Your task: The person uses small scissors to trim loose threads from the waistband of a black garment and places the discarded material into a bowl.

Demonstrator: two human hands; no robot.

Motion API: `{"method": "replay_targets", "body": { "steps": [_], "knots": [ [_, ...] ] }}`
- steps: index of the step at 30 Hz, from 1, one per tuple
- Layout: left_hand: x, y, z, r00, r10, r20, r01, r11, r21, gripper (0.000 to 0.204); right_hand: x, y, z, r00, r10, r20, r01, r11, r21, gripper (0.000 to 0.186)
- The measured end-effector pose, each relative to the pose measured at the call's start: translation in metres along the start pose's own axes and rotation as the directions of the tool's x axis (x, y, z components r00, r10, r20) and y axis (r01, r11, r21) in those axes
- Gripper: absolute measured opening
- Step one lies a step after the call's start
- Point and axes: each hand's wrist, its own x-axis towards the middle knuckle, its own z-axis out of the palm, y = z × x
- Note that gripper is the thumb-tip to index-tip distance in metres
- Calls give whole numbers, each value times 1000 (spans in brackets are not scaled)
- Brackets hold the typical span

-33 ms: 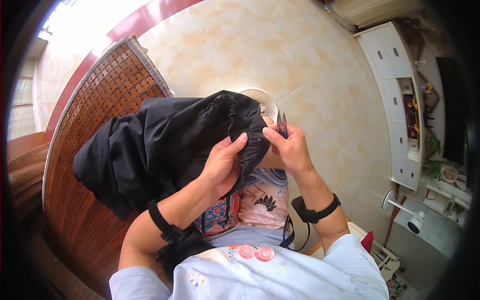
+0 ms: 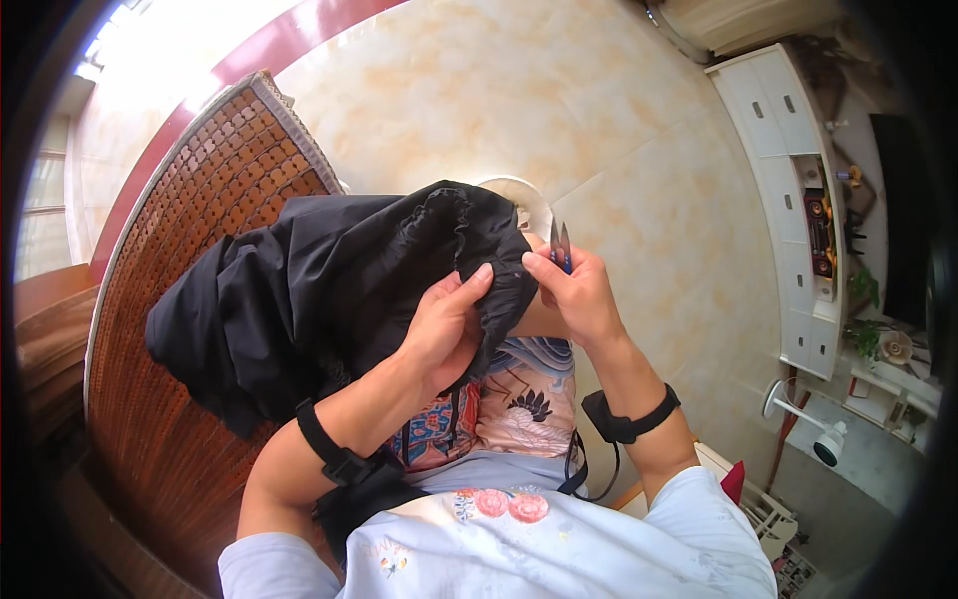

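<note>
A black garment with a gathered, elastic-looking edge is spread across my lap and off to the left. Along that gathered edge, my left hand is closed on the cloth, its thumb pressed on top and its other fingers under the fabric. Just right of it, my right hand pinches the rim of the garment between thumb and fingers. The same hand keeps a small pair of thread snips with blue on the handle, their pointed blades upward and slightly apart. The snips' lower part is hidden in my fingers.
On the left, a brown beaded mat covers a seat beneath part of the garment. A round white object shows beyond my knees. To the right stand a white cabinet and a white fan-like device. Pale tiles cover the floor.
</note>
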Motion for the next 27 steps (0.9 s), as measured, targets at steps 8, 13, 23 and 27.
{"method": "replay_targets", "body": {
  "steps": [8,13,23,27],
  "knots": [
    [11,5,-3,998,36,-52,-35,999,19,17,-29,-33,-12,996,-76,-44,56,938,-341,27],
    [13,1,-2,994,37,-104,-33,998,45,15,-60,-47,-1,990,-70,121,106,941,-321,27],
    [-14,4,3,972,232,33,-227,895,385,38,-39,-80,-13,980,-199,-25,198,935,294,27],
    [-63,-7,24,768,543,340,-613,467,637,61,-49,-115,-23,935,-334,-122,348,788,509,24]
  ]
}}
